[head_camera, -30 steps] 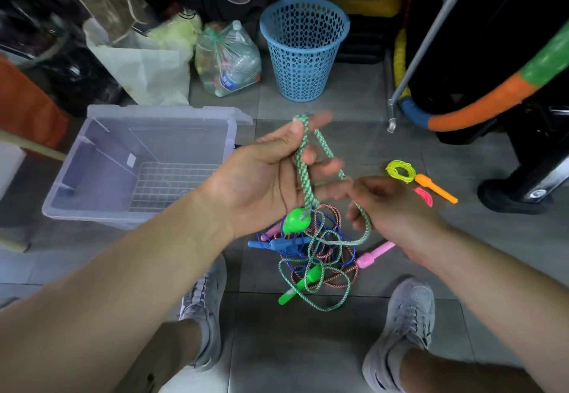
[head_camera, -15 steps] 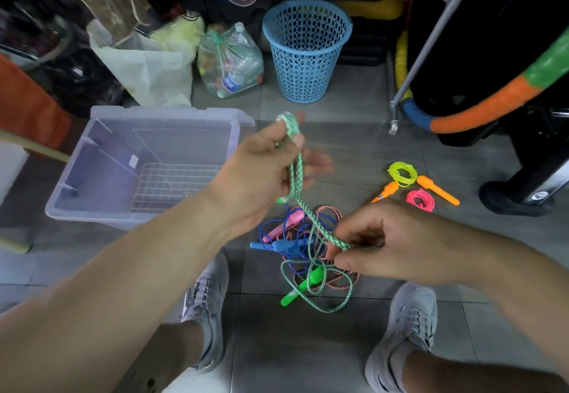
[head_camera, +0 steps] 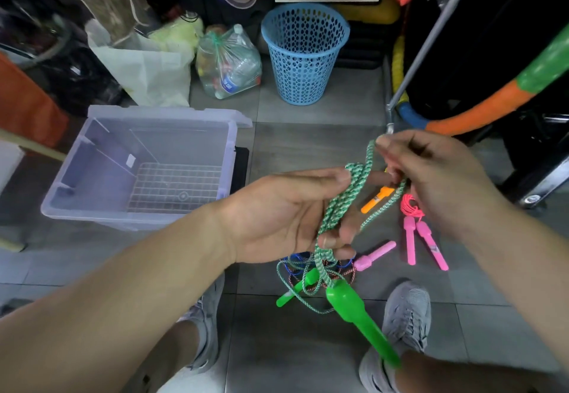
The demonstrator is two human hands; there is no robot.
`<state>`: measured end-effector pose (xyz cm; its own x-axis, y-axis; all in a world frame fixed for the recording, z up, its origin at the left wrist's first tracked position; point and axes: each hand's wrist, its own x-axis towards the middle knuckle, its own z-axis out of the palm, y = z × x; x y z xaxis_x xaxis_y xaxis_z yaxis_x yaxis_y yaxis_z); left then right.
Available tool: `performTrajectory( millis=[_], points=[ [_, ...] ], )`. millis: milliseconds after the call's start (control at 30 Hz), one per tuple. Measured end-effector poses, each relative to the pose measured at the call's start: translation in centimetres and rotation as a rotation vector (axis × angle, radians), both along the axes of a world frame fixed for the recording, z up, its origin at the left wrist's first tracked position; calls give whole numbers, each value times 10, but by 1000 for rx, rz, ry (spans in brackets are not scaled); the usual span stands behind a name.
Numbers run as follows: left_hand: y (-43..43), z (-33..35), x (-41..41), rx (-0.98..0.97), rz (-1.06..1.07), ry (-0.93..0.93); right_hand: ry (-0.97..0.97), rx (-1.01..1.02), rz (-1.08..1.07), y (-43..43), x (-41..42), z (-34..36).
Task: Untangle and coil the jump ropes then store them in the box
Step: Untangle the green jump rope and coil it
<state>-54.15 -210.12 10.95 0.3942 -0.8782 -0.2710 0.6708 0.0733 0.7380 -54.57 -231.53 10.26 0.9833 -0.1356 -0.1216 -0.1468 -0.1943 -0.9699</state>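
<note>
The rope (head_camera: 333,208) is flecked green and white, its handle (head_camera: 354,309) plain green — other handles (head_camera: 410,240) pink, the basket (head_camera: 304,54) blue.

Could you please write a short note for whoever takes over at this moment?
Left hand: grips loops of the green rope, one green handle hanging below.
Right hand: pinches the same rope higher up.
Done: pink rope lies coiled on the floor beside an orange handle.
Left: free the green rope from the tangle, coil the rest, put all in the box, which holds no rope yet.
</note>
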Motion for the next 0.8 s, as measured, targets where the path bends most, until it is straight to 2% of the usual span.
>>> performTrajectory(
  millis=[133, 267, 400, 533, 600, 667, 800],
  points=[
    [-1, 1, 2, -125, -4, 78, 157, -103, 74, 9, -7, -9],
    [-2, 0, 11, -173, 197, 118, 273, -178, 213, 23, -19, -15],
    [-1, 5, 21, -133, 407, -9, 252, -288, 410, 27, -28, -11],
    [1, 1, 22, 6, 494, -201, 153, -357, 643, 24, -34, -4],
    [0, -6, 19, 160, 472, -337, 167, -301, 741, 21, -35, -1],
    [-2, -13, 14, 288, 364, -442, 199, -230, 767, 16, -33, 5],
    [-5, -16, 3, 343, 128, -446, 215, 97, 628, 3, -25, 20]
  ],
)
